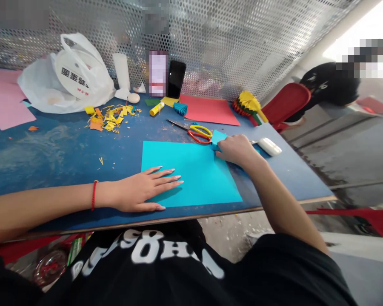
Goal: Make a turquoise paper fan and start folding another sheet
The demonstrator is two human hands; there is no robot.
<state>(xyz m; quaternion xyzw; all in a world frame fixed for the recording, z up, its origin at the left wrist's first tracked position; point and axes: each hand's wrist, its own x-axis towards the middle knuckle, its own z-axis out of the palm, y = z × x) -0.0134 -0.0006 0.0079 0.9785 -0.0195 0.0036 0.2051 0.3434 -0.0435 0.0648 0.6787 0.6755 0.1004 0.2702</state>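
Left hand lies flat on the cyan paper sheet, fingers spread, pressing it to the blue surface. Right hand pinches the sheet's folded far corner, just beside the red-and-yellow scissors. Sheet sits near the surface's front edge.

Left hand flat on cyan paper, right hand at its folded corner, beside scissors
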